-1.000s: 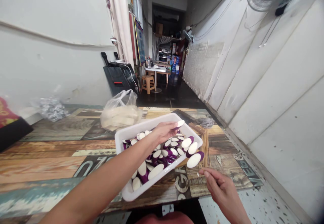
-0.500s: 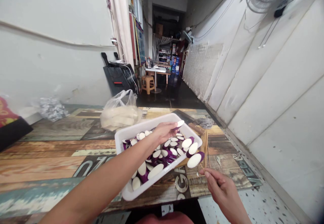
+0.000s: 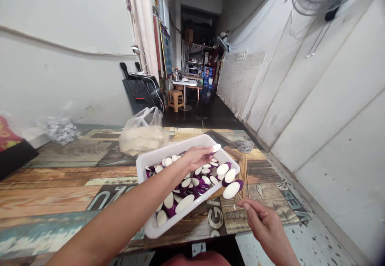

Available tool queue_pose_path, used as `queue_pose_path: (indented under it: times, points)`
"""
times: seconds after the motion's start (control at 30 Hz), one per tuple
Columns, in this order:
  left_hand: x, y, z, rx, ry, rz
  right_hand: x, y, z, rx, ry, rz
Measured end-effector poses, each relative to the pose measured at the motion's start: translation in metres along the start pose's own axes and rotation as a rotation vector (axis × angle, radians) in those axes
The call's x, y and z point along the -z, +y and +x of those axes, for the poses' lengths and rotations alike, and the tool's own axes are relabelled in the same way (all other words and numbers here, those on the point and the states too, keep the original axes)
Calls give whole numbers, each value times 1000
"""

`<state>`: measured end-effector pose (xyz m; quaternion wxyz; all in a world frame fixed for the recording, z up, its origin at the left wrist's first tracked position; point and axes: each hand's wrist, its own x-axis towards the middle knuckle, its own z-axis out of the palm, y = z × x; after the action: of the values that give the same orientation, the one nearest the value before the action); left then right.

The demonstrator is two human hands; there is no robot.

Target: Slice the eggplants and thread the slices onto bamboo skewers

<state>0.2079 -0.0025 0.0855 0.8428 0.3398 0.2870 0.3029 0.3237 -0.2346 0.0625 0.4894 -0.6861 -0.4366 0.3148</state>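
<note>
Between the fingertips of my left hand [image 3: 197, 156] is an eggplant slice [image 3: 216, 148], white-faced with purple skin, held above the far right part of a white plastic tub [image 3: 146, 229]. Many more cut eggplant pieces [image 3: 185, 204] fill the tub. My right hand [image 3: 264, 220] pinches the lower end of a thin bamboo skewer [image 3: 240, 198]. Several eggplant slices [image 3: 231, 190] are threaded on that skewer, which slants up and left over the tub's right edge. The skewer's tip is hard to make out near the left hand's slice.
A bundle of loose bamboo skewers [image 3: 244, 170] lies right of the tub. Behind the tub sits a clear plastic bag [image 3: 143, 136] with pale contents. A crumpled grey bag [image 3: 243, 146] rests at the table's far right, and a shiny silver bundle [image 3: 62, 129] at the left.
My left hand has shifted slightly to the right with its eggplant slice. My right hand and the loaded skewer are almost where they were.
</note>
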Motion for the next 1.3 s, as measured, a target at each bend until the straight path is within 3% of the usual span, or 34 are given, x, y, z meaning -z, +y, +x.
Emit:
queue_pose_path:
  times: [0.47,0.8,0.97,1.07,1.13,1.2,1.3]
  points:
    - [-1,5,-4,113,-83,-7,-1,2,1,14,-82,-16]
    - [-13,-3,-16,179,-134,119,-8,-2,8,56,-46,16]
    - [-12,19,-22,27,8,263,1,-8,33,258,2,-223]
    - [-7,45,-39,-359,281,554,7,-27,58,431,-39,-441]
    - [-3,60,-57,-594,371,690,7,-43,76,527,-150,-556]
    - [1,70,-77,-624,385,787,2,-58,94,608,-313,-651]
    - [7,76,-100,-557,411,956,-16,-73,120,700,-512,-776]
